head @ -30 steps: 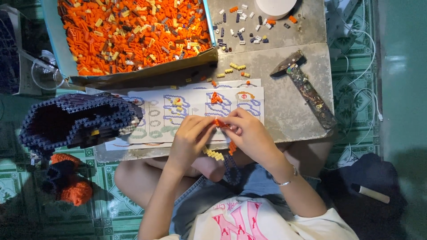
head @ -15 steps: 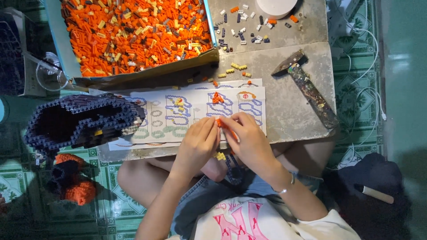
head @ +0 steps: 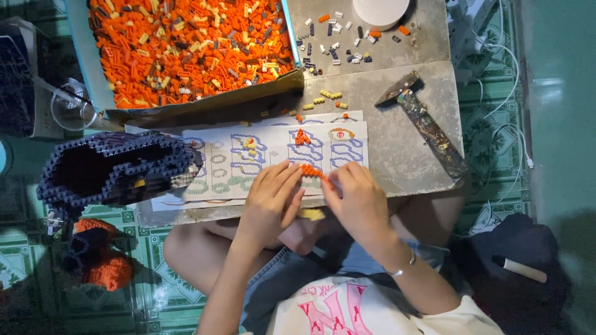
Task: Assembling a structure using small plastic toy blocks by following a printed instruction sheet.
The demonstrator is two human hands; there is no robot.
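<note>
My left hand (head: 272, 197) and my right hand (head: 355, 198) meet over the near edge of a printed instruction sheet (head: 261, 162). Between their fingertips they pinch a small row of orange bricks (head: 310, 170). A few yellow bricks (head: 313, 214) lie just below the hands, on my lap side. A small orange brick cluster (head: 302, 136) rests on the sheet just beyond the fingers.
A large tray (head: 81, 62) full of mostly orange bricks stands at the back. A dark blue brick-built hollow shape (head: 115, 167) lies at left, an orange and blue piece (head: 99, 257) on the floor. A hammer (head: 422, 121) lies at right; loose bricks (head: 335, 37) and a white round dish (head: 379, 9) at back.
Both hands have stayed together on the orange bricks, shifting slightly toward the sheet's near edge. The view has drifted a little.
</note>
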